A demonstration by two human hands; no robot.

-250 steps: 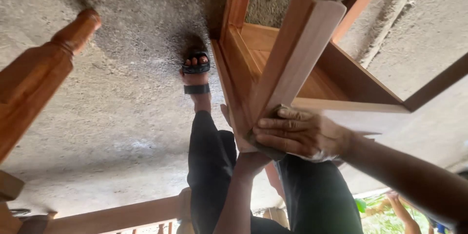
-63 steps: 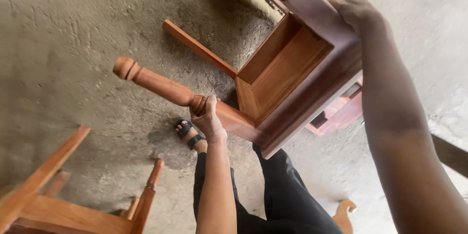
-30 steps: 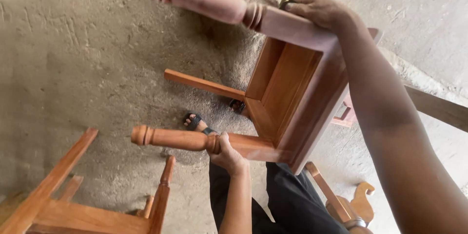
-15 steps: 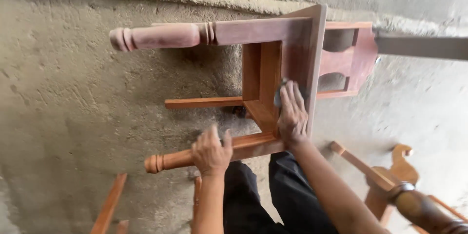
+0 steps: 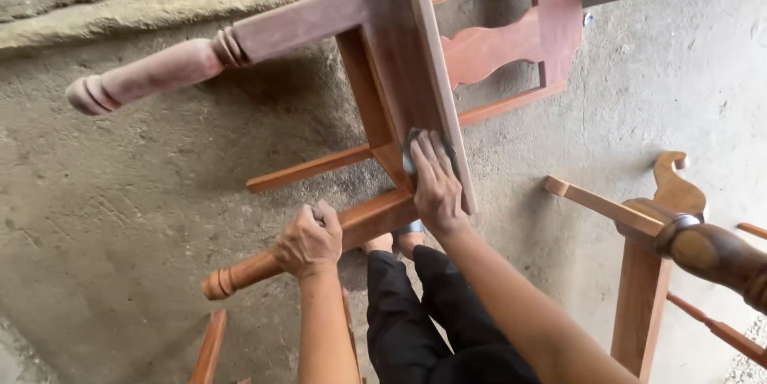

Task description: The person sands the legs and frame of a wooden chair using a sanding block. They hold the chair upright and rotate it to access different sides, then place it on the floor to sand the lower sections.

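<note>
Left hand (image 5: 310,240) grips chair (image 5: 399,72) leg; right hand (image 5: 435,184) presses perhaps sandpaper.

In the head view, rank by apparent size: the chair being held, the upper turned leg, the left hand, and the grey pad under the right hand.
1. Chair, largest by far.
2. Upper turned leg; it sits nearer the camera, so it may look oversized.
3. Left hand.
4. Grey pad, mostly hidden under the right hand, so its real extent is unsure.

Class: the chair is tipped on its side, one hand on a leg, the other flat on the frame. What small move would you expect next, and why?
Probably a short rubbing stroke along the chair's seat frame: the right hand presses a small grey pad flat there, while the left hand steadies the turned leg.
</note>
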